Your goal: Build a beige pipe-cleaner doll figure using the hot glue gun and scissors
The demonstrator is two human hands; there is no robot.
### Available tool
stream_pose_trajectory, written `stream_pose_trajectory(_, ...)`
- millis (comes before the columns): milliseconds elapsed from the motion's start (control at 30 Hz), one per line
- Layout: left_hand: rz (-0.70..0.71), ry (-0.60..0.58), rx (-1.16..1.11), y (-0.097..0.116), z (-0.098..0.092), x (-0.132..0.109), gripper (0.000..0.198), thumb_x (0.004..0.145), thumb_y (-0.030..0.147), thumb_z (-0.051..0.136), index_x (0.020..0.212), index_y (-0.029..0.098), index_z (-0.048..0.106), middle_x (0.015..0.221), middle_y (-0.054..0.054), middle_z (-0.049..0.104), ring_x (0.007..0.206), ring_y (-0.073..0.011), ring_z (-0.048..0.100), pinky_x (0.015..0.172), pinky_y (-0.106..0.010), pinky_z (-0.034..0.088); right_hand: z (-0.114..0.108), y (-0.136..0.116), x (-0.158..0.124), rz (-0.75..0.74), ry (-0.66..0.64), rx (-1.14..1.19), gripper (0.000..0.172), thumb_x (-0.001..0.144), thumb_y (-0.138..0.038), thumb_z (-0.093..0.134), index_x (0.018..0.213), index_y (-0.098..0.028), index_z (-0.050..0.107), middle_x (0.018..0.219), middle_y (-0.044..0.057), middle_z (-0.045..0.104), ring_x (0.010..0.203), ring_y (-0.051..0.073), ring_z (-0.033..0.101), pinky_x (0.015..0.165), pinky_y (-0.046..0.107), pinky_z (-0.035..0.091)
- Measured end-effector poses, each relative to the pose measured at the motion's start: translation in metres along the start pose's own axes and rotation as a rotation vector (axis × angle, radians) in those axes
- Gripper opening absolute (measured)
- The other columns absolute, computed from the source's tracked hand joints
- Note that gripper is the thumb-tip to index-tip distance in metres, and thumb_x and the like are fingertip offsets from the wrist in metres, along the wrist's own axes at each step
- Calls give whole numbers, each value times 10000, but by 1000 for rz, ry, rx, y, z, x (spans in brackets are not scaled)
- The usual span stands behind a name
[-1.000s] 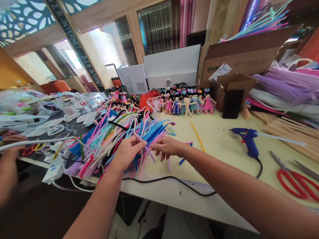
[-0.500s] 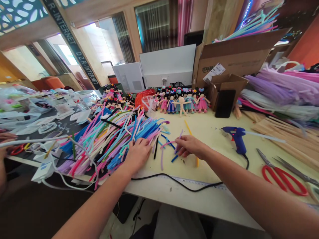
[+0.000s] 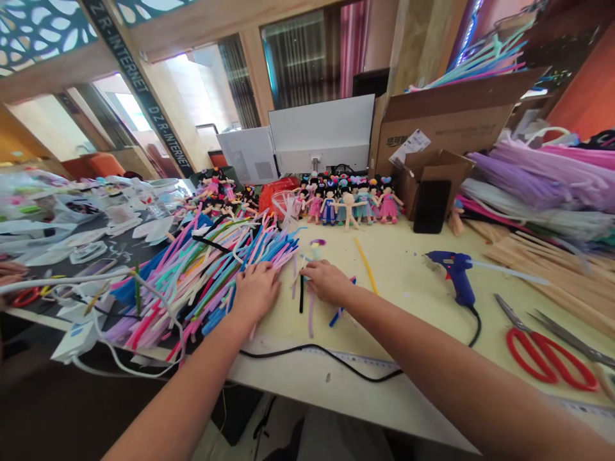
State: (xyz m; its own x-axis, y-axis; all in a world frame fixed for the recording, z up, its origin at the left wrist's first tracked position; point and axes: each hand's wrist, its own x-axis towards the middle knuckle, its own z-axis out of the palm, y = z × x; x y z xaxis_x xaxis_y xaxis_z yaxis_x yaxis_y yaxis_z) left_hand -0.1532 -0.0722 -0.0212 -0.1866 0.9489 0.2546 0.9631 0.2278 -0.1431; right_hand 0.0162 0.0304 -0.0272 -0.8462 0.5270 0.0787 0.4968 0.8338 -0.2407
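Observation:
My left hand (image 3: 257, 288) lies with its fingers spread on the right edge of a large pile of coloured pipe cleaners (image 3: 196, 282). Just right of it, my right hand (image 3: 327, 280) reaches over loose pieces, its fingers bent together near a pale stem; what they hold, if anything, is too small to tell. A short black piece (image 3: 302, 294) and a lilac piece (image 3: 311, 317) lie below its fingertips. Blue pieces (image 3: 336, 317) lie partly under my right wrist. A yellow pipe cleaner (image 3: 366, 266) rests further right.
Small dolls (image 3: 353, 202) stand at the back before a white monitor (image 3: 321, 131). A blue glue gun (image 3: 454, 272), red-handled scissors (image 3: 533, 349) and a dark phone (image 3: 431, 206) are to the right. A black cable (image 3: 336, 358) crosses the front. Another person's hand (image 3: 12, 272) shows at far left.
My right hand has moved left, away from the pink and purple pieces it was at. My left hand has shifted slightly left on the pile.

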Motion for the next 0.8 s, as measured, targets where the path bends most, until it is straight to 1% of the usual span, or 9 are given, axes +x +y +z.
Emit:
stream_pose_trajectory(67, -3, 9, -9, 1, 1, 1, 293, 933, 284, 482, 1143, 231, 680, 1304, -84, 624, 1167, -304, 538, 870, -472, 447, 7, -2, 9, -45, -3, -50, 410, 946, -173, 459, 1332, -238, 581, 1408, 117, 532, 1273, 277, 474, 1010, 413, 419)
stream_pose_trajectory(133, -4, 18, -10, 0, 4, 2, 299, 941, 274, 463, 1136, 227, 685, 1301, -84, 628, 1159, -301, 545, 868, -469, 447, 12, -4, 16, -87, -13, -96, 437, 939, -152, 458, 1345, -274, 564, 1453, 97, 490, 1328, 284, 417, 1014, 434, 416)
stream_pose_trajectory(233, -6, 23, -9, -1, 8, 0, 314, 951, 264, 435, 1130, 224, 689, 1306, -86, 631, 1147, -299, 553, 865, -468, 447, 16, -6, 18, -112, -30, -152, 372, 949, -144, 444, 1259, -251, 619, 1370, 101, 560, 1319, 287, 415, 1012, 446, 410)
stream_pose_trajectory(300, 5, 20, -11, 0, 9, -2, 315, 945, 252, 442, 1146, 226, 684, 1309, -86, 633, 1146, -297, 553, 875, -471, 444, 18, -5, 13, -83, -26, -180, 330, 966, -151, 417, 1200, -208, 643, 1277, 132, 609, 1271, 295, 452, 992, 456, 416)
stream_pose_trajectory(400, 45, 24, -2, 5, 9, -7, 303, 929, 234, 465, 1142, 226, 681, 1319, -95, 630, 1160, -300, 543, 906, -490, 430, 18, 0, -2, -3, -9, -203, 302, 973, -156, 407, 1157, -162, 646, 1187, 172, 629, 1186, 307, 511, 951, 461, 433)
stream_pose_trajectory(567, 86, 16, 32, 13, 10, -9, 270, 922, 204, 467, 1058, 214, 700, 1316, -105, 632, 1155, -315, 543, 916, -513, 415, 12, 7, -28, 102, -6, -197, 272, 964, -178, 432, 1108, -144, 660, 1147, 194, 634, 1118, 321, 550, 905, 437, 451)
stream_pose_trajectory(667, 105, 10, -16, 12, 9, -12, 288, 950, 212, 435, 1049, 241, 704, 1296, -87, 651, 1179, -300, 540, 939, -510, 401, 7, 10, -32, 127, -9, -165, 315, 955, -172, 433, 1194, -154, 639, 1176, 179, 636, 1110, 307, 567, 901, 407, 453)
stream_pose_trajectory(733, 110, 27, -73, 11, 5, -16, 293, 959, 217, 433, 1074, 258, 701, 1293, -72, 658, 1221, -292, 522, 965, -515, 386, 0, 15, -32, 132, 2, -134, 398, 952, -157, 427, 1322, -189, 569, 1253, 143, 618, 1131, 266, 571, 928, 361, 440)
stream_pose_trajectory(800, 105, 55, -116, 12, -2, -20, 288, 951, 205, 456, 1092, 267, 699, 1301, -62, 657, 1246, -294, 511, 971, -518, 385, -9, 26, -33, 159, 25, -110, 446, 963, -154, 400, 1390, -216, 513, 1323, 114, 588, 1160, 223, 563, 965, 314, 413)
